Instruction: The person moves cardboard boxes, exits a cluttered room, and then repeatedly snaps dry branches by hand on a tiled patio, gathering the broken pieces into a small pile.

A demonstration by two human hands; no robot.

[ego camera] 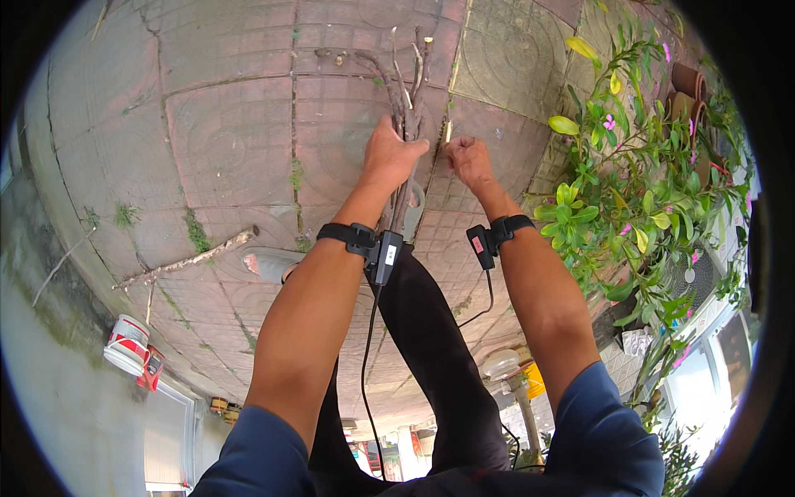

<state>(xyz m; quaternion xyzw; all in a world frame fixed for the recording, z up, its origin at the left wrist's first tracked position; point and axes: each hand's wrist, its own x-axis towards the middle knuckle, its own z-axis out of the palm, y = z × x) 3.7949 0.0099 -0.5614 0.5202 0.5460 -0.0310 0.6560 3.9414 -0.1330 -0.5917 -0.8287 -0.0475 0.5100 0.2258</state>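
My left hand (392, 152) is wrapped around a bundle of dry sticks (407, 102) that stretches away from me. The far ends of the bundle fan out, and one shows a pale cut face. Its near part runs back beneath my left forearm. Just to the right, my right hand (470, 160) is closed, and a thin pale stick (448, 132) pokes up from its fingertips. The rest of that stick is hidden by the fingers. A small gap separates the two hands.
Paving tiles (230, 136) cover the ground. A flowering potted plant (621, 180) crowds the right side. On the left lie a thick branch (192, 258) and a thin twig (62, 267) near a white bucket (127, 341). Black cables (367, 348) hang from wrist devices.
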